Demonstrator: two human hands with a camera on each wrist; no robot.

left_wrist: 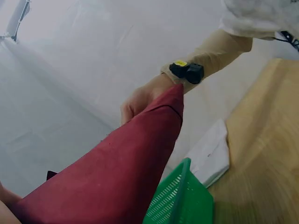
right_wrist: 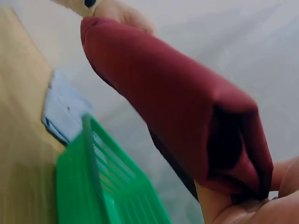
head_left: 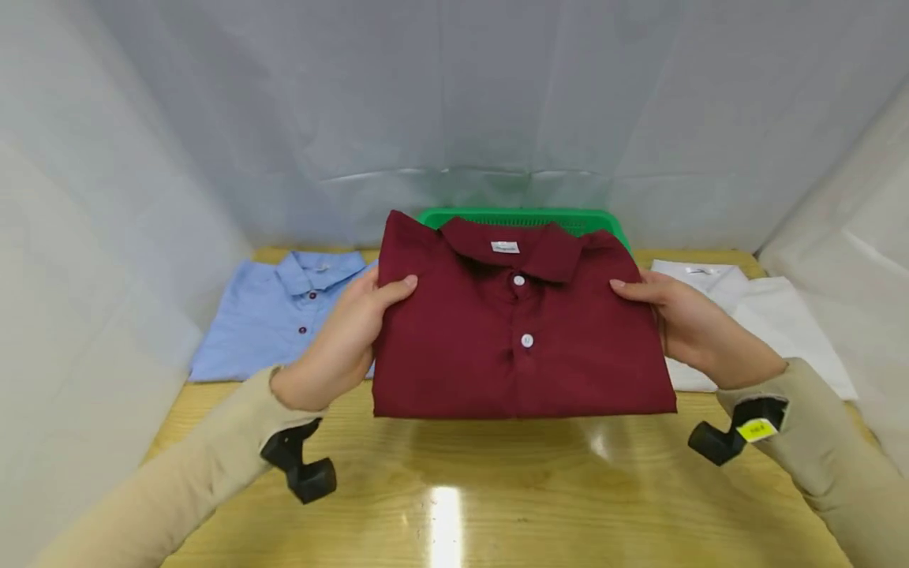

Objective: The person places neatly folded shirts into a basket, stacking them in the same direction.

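A folded maroon shirt (head_left: 454, 347) with a collar and white buttons hangs level above the table, its collar at the far side. My left hand (head_left: 348, 339) grips its left side, thumb on top of the cloth. Its right side is held by my right hand (head_left: 696, 323), likewise with the thumb on top; the other fingers are mostly hidden beneath. In the right wrist view the folded layers of the shirt (right_wrist: 159, 84) show as an open loop at the near end. Behind the shirt stands a green plastic basket (head_left: 525, 214), mostly covered by it in the head view.
A folded light blue shirt (head_left: 248, 331) lies on the wooden table (head_left: 525, 505) at the left. Folded white garments (head_left: 788, 323) lie at the right. Pale sheeting (head_left: 454, 102) hangs behind the table and along both sides.
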